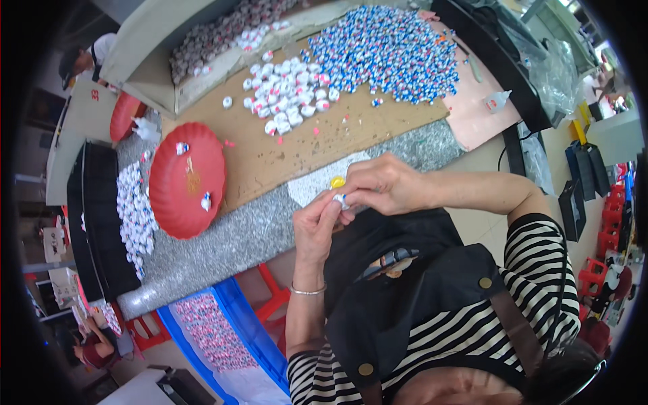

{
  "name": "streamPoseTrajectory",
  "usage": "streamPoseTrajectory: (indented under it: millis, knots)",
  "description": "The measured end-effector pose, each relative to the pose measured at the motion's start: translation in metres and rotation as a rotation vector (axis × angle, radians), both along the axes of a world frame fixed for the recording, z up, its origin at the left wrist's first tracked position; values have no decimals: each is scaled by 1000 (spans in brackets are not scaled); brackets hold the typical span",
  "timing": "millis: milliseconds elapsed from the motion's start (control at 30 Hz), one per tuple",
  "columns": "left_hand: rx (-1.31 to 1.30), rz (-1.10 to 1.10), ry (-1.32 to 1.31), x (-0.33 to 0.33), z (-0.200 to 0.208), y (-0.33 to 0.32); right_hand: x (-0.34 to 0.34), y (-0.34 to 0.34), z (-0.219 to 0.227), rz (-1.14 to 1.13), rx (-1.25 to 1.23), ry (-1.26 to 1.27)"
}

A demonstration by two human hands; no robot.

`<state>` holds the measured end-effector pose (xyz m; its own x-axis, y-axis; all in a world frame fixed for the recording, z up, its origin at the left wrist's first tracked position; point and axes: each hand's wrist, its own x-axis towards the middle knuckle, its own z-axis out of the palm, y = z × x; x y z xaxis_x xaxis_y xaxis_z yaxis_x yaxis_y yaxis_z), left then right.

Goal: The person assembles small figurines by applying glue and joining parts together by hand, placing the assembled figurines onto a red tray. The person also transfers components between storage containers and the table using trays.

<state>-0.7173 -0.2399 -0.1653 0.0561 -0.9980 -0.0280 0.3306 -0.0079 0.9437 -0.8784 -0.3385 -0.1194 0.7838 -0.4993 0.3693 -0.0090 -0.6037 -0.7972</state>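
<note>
Close in front of me, both hands meet over the near edge of the worktop. My left hand (316, 219) pinches a small white-and-blue figure piece (340, 200) between thumb and fingers. The fingertips of my right hand (393, 183) are closed on the same piece from the other side, covering much of it. Just beyond the fingers is a small round yellow thing (337, 181), above a white speckled sheet (307, 182). To the left stands a red scalloped dish (162, 202) with two small white-and-blue pieces in it.
Brown cardboard (236, 158) carries a heap of white pieces (287, 91) and a larger heap of blue-and-white parts (391, 54). More finished-looking pieces (135, 216) lie left of the dish. A small clear bottle (496, 101) stands right. Below is a blue crate (246, 324).
</note>
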Motion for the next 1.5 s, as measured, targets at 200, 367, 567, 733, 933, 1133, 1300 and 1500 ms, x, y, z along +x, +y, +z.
streamPoseTrajectory:
  millis: [200, 367, 567, 733, 933, 1133, 1300, 1500]
  knots:
    - [-74, 173, -460, 42, 17, -1, -2, -34, -18, -45, 140, 121]
    - [-132, 701, -1272, 130, 39, -2, -52, -120, -46, -416, -626, 421]
    - [-314, 512, -1334, 102, 26, -42, -47, -123, -44, -322, -511, 648]
    - [-305, 456, -1534, 63, 6, -105, -27, -102, -25, -300, -365, 294]
    - [-309, 248, -1684, 63, -9, -123, -36, -93, -41, -307, -538, 549]
    - [-113, 351, -479, 70, 22, -83, -32, -82, -37, -260, -381, 505]
    - [-1, 282, -6, 62, 14, -13, -1, -28, -8, 14, -136, 340]
    - [-36, 335, 45, 56, 3, 25, 18, -22, -31, 113, -538, 422]
